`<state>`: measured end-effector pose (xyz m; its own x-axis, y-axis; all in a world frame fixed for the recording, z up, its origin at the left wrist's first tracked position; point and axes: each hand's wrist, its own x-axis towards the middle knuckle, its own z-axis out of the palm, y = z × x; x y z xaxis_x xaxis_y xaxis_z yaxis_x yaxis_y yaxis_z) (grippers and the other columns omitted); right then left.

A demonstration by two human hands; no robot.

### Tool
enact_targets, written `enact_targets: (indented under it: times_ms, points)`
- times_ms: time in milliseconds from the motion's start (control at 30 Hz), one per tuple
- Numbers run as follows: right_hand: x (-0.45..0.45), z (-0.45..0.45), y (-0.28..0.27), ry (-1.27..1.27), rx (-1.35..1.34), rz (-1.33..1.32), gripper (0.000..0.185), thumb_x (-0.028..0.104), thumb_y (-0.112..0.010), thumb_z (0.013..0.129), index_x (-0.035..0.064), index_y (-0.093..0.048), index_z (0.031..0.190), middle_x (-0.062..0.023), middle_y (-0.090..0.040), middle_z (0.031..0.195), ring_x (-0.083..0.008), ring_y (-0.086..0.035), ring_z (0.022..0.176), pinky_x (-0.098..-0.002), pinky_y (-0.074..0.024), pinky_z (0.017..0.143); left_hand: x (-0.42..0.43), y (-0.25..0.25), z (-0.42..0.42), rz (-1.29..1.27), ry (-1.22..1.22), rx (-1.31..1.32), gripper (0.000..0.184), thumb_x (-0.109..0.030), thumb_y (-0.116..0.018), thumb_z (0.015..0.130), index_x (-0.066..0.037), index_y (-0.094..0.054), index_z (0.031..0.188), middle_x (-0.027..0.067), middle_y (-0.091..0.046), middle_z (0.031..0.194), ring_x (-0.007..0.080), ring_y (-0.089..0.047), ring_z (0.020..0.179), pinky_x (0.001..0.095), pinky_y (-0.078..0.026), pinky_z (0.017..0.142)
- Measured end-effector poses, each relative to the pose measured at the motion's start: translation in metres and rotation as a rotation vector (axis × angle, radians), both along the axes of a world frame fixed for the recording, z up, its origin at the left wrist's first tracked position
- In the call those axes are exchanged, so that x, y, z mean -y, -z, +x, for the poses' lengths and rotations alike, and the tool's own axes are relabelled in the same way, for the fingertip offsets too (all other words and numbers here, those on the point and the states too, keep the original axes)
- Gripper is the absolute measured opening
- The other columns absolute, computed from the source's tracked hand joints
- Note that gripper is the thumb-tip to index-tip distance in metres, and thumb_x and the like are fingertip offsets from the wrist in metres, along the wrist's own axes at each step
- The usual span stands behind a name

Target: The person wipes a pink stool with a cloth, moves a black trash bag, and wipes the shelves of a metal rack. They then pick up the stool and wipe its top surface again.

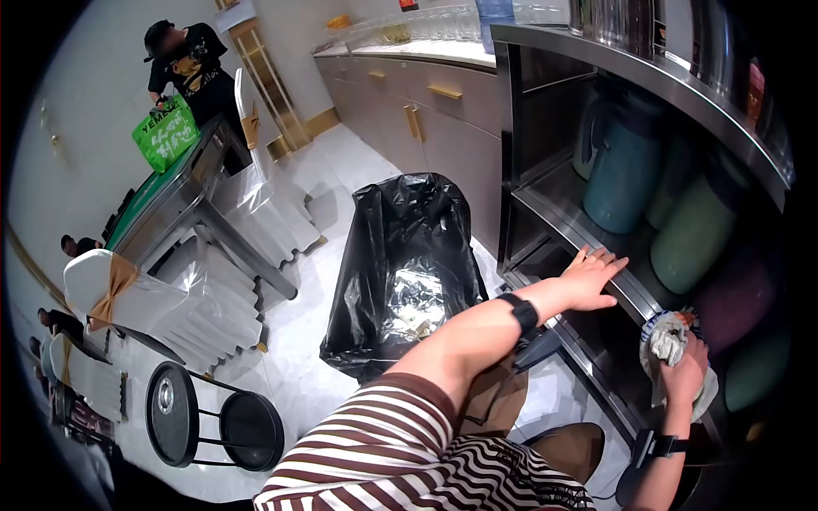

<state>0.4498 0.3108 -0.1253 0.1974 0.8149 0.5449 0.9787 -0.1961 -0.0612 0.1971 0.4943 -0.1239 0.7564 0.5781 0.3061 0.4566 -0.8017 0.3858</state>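
My left hand [594, 279] rests on the front edge of a steel shelf [554, 209], fingers spread and nothing in them. Lower and to the right, my right hand [686, 372] is closed around a crumpled whitish cloth [669, 339] with a coloured border, pressed near the same shelf edge. Behind my hands, several thermos jugs stand on the shelf: a blue one [622, 175], a green one [697, 226] and a dark purple one [737, 298]. Both wrists wear dark bands.
A bin lined with a black bag [341, 315] stands left of the shelf, some litter inside. Farther left are white-covered chairs [183, 298], a green-topped table [141, 200] and a round black stand [170, 426]. A person [200, 72] stands by a green bag [166, 136]. Glasses line the counter [400, 53].
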Motion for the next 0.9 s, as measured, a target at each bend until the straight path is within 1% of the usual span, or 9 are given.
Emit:
enact_targets:
  times_ms: [200,400,433,500,567,700,767,833,900]
  points:
    - [-0.001,-0.001,0.001,-0.011,0.057,0.088,0.055,0.018,-0.075,0.051,0.0078,-0.057,0.102,-0.0141,-0.056,0.092,-0.0352,-0.052,0.091,-0.0435,-0.0435,0.079,0.069,-0.012,-0.125,-0.068,0.151,0.043,0.071,-0.028,-0.065,0.079,-0.010,-0.034,0.140,0.0181,-0.038,0.138,0.0378,-0.028,0.133,0.0475,-0.026,0.107]
    - [-0.001,0.003,0.003,-0.042,-0.008,0.128,0.049,0.025,-0.078,0.052,0.0115,-0.062,0.096,-0.0126,-0.060,0.086,-0.0334,-0.057,0.084,-0.0436,-0.0453,0.073,0.162,-0.006,-0.210,-0.104,-0.244,-0.334,0.075,-0.035,-0.071,0.073,-0.015,-0.039,0.137,0.0182,-0.037,0.138,0.0420,-0.031,0.128,0.0521,-0.028,0.102]
    - [0.000,0.000,-0.008,0.051,-0.058,-0.053,0.046,0.026,-0.078,0.051,0.0115,-0.061,0.091,-0.0120,-0.059,0.084,-0.0328,-0.056,0.083,-0.0437,-0.0451,0.072,0.170,0.010,-0.219,-0.135,-0.253,-0.327,0.078,-0.037,-0.072,0.072,-0.016,-0.037,0.139,0.0181,-0.036,0.138,0.0417,-0.031,0.128,0.0561,-0.024,0.103]
    - [0.008,0.005,-0.002,-0.014,-0.052,0.054,0.044,0.030,-0.079,0.050,0.0113,-0.061,0.086,-0.0109,-0.059,0.082,-0.0318,-0.057,0.080,-0.0437,-0.0451,0.070,0.182,0.018,-0.220,-0.107,-0.264,-0.286,0.063,-0.031,-0.070,0.072,-0.017,-0.049,0.130,0.0144,-0.041,0.135,0.0392,-0.033,0.128,0.0587,-0.021,0.104]
    - [0.011,0.001,-0.005,-0.047,-0.059,0.135,0.041,0.030,-0.078,0.051,0.0107,-0.062,0.084,-0.0102,-0.060,0.084,-0.0304,-0.059,0.083,-0.0429,-0.0465,0.072,0.171,0.034,-0.230,0.106,-0.185,-0.459,0.075,-0.033,-0.069,0.072,-0.013,-0.039,0.138,0.0163,-0.029,0.147,0.0406,-0.025,0.134,0.0605,-0.022,0.103]
    - [0.010,-0.003,-0.003,0.006,-0.003,0.183,0.044,0.036,-0.075,0.054,0.0117,-0.062,0.089,-0.0070,-0.057,0.081,-0.0262,-0.057,0.083,-0.0385,-0.0437,0.070,0.135,0.048,-0.234,0.354,-0.325,-0.537,0.056,-0.018,-0.060,0.077,-0.011,-0.045,0.131,0.0159,-0.036,0.142,0.0387,-0.031,0.131,0.0599,-0.026,0.101]
    - [0.010,0.001,0.000,-0.014,-0.005,0.232,0.044,0.037,-0.074,0.055,0.0119,-0.063,0.089,-0.0065,-0.056,0.080,-0.0255,-0.056,0.081,-0.0377,-0.0431,0.070,0.122,0.040,-0.222,0.388,-0.446,-0.505,0.052,-0.012,-0.059,0.075,-0.009,-0.049,0.125,0.0182,-0.045,0.132,0.0400,-0.037,0.126,0.0587,-0.033,0.097]
    - [0.009,0.001,0.005,-0.014,0.004,0.253,0.043,0.038,-0.073,0.055,0.0127,-0.063,0.089,-0.0053,-0.056,0.080,-0.0244,-0.055,0.081,-0.0360,-0.0429,0.071,0.104,0.034,-0.218,0.245,-0.369,-0.379,0.051,-0.007,-0.060,0.073,-0.005,-0.051,0.123,0.0217,-0.050,0.125,0.0417,-0.042,0.120,0.0541,-0.036,0.098]
    - [0.011,0.001,0.003,0.001,0.005,0.226,0.043,0.039,-0.073,0.055,0.0132,-0.064,0.089,-0.0047,-0.056,0.080,-0.0240,-0.055,0.082,-0.0355,-0.0428,0.072,0.095,0.042,-0.216,0.283,-0.265,-0.338,0.054,-0.005,-0.062,0.069,-0.003,-0.051,0.122,0.0235,-0.050,0.124,0.0424,-0.044,0.117,0.0501,-0.035,0.100]
